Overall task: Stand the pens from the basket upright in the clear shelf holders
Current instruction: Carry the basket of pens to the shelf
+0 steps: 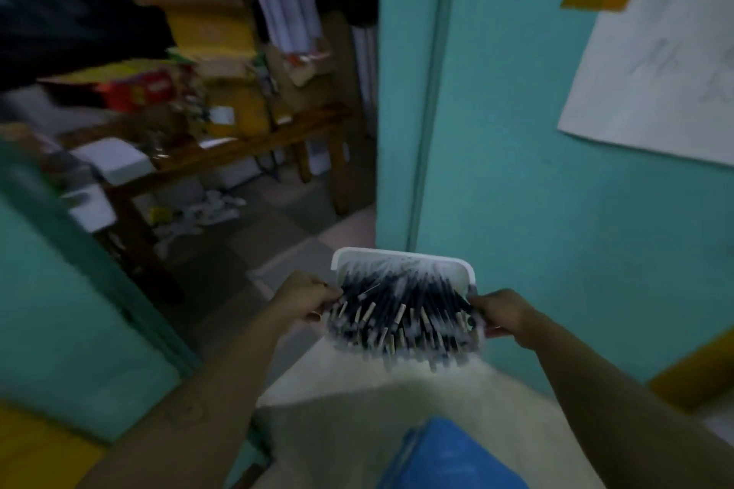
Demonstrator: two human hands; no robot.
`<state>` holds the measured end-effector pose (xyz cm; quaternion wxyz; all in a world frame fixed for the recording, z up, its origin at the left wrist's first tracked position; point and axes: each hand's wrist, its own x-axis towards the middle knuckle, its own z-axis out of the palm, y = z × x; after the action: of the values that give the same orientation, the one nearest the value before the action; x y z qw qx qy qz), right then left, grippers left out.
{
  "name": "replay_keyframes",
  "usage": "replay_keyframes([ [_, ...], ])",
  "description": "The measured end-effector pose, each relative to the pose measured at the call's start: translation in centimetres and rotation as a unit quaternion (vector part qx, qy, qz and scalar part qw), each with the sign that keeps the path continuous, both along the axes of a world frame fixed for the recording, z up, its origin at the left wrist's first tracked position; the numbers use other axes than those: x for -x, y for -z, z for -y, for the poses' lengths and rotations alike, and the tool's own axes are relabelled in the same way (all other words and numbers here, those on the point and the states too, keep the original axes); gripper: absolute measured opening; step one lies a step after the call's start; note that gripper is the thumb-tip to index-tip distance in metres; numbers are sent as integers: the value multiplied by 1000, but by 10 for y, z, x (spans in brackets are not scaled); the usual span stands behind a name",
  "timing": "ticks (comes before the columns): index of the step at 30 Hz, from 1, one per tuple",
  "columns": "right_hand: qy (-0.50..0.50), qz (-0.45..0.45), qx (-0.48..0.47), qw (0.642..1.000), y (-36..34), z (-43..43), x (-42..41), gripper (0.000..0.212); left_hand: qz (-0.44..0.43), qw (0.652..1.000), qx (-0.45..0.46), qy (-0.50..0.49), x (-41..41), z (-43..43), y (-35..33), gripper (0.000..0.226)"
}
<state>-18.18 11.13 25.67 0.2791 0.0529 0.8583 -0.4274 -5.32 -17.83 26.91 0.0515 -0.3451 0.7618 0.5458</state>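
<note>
Two grips: left hand (308,300), right hand (504,316) | fingers (315,316) curled round basket (401,253) sides | pens (401,316) between

Pens (401,314) in basket (403,256) — wall (556,191) behind.

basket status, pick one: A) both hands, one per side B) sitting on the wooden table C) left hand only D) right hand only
A: the left hand and the right hand each grip an opposite side of the white basket, which is held in the air and full of dark pens.
</note>
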Motion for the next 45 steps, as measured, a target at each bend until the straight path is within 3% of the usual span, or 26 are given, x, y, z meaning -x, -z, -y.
replay_keyframes([
  [6, -196, -39, -12, 980, -54, 72, 5, 35, -3, 989, 20, -145, -87, 15, -38, 14],
  [9, -305, -13, -24, 952, -58, 108, -18, 33, 26, 980, 35, -197, -148, 15, -45, 28],
  [17, -493, 72, -5, 867, -36, 196, -154, 31, 108, 929, 36, -352, -336, -5, -38, 44],
  [20, -545, 46, -7, 837, -32, 231, -216, 33, 128, 892, 36, -432, -400, -19, -37, 46],
  [31, -758, -6, 62, 649, -100, 315, -511, 48, 162, 704, 82, -686, -664, -96, -74, 45],
  [39, -843, -97, 34, 528, -125, 340, -707, 39, 164, 628, 80, -757, -829, -121, -92, 35],
  [45, -874, -126, 37, 467, -132, 365, -831, 37, 155, 581, 66, -796, -922, -133, -109, 33],
])
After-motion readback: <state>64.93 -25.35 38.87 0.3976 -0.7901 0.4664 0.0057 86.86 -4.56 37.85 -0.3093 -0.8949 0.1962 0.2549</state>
